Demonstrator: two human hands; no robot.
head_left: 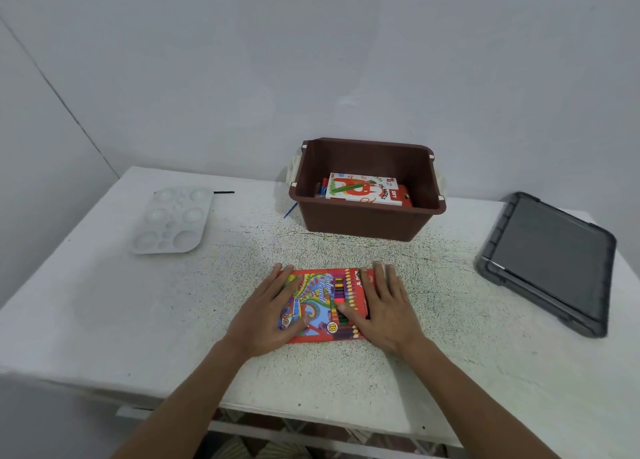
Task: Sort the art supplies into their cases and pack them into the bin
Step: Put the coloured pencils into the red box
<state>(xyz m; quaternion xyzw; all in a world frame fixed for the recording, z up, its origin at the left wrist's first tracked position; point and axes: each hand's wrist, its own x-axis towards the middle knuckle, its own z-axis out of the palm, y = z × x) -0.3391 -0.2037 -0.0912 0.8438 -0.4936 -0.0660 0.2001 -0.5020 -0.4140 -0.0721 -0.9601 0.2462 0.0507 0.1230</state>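
Observation:
A red colour pencil box [325, 299] with a bright pattern lies flat on the table in front of me. My left hand [268, 311] rests flat on its left end, fingers straight. My right hand [384, 306] lies flat on its right end, thumb across the pencil window. Behind it stands a brown plastic bin [367, 216]. Inside the bin lies a white and red oil pastels box [363, 188], with some blue items beside it that are partly hidden.
A white paint palette [173, 219] lies at the far left, with a thin black stick [224, 192] behind it. A thin blue stick [290, 210] lies by the bin's left side. A dark grey lid [550, 261] rests at the right. The speckled table [138, 320] ends near me.

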